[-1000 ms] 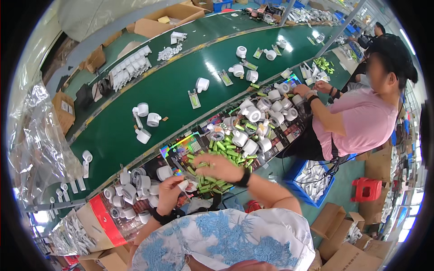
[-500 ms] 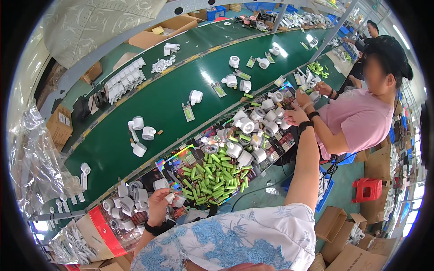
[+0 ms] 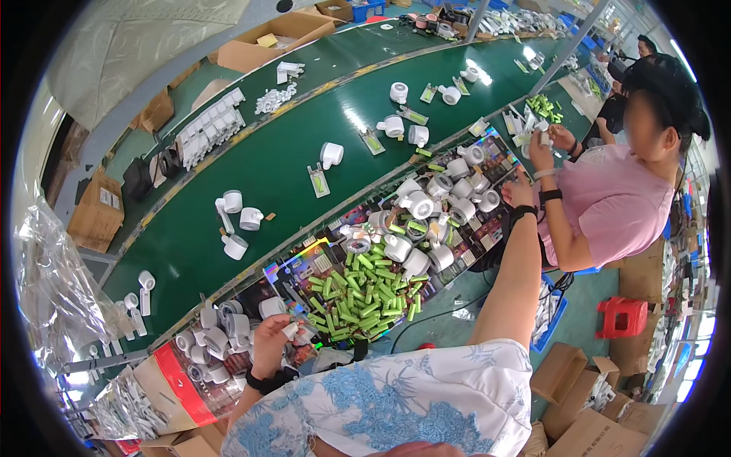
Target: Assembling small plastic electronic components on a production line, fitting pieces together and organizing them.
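Note:
My left hand, low in the view, is closed on a small white plastic part. Beside it lie several white fan heads. My right arm stretches far to the right, where my right hand, fingers apart, is at the edge of a heap of white fan heads; I see nothing in it. Between my hands a pile of green battery cells covers part of the printed cardboard surface.
A green conveyor belt runs past the work surface, carrying scattered fan parts. At right a co-worker in a pink top handles a small part. A red stool and cardboard boxes stand on the floor. Clear plastic sheeting hangs left.
My right hand has drawn back to the right from the fan heads, its fingers now raised. My left hand stays low with the white part. The co-worker's hands have lifted. The view has shifted slightly.

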Tool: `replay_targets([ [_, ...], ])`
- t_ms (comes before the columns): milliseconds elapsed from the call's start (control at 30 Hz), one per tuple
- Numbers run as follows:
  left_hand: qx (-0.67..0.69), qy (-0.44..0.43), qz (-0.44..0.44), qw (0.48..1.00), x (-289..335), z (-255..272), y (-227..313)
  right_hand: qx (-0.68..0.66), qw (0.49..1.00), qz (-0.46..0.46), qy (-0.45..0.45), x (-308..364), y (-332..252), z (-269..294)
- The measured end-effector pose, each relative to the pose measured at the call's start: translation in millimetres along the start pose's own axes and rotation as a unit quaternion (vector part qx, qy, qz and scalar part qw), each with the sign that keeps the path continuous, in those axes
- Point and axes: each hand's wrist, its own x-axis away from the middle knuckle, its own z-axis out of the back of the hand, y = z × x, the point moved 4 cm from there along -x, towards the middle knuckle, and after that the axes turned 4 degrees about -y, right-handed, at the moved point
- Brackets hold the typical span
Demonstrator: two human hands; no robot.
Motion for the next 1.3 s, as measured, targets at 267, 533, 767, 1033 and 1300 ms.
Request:
replay_targets([
  [267, 0.0, -0.001, 0.017, 1.0, -3, -4, 0, 0.283, 0.935, 0.16, 0.145, -17, 53, -21],
  [533, -0.011, -0.002, 0.032, 0.999, -7, -2, -2, 0.216, 0.963, 0.097, 0.128, -57, 10, 3],
  [767, 0.001, -0.015, 0.041, 0.999, -16, -13, -2, 0.332, 0.93, -0.002, 0.158, -42, -70, 6],
  [1033, 0.009, 0.011, 0.046, 0.999, -13, -5, -7, 0.257, 0.943, 0.145, 0.156, -46, -56, -13],
  [1300, -0.012, -0.001, 0.012, 1.0, -10, -13, 7, 0.006, 0.946, 0.248, -0.21, 143, -24, -178],
])
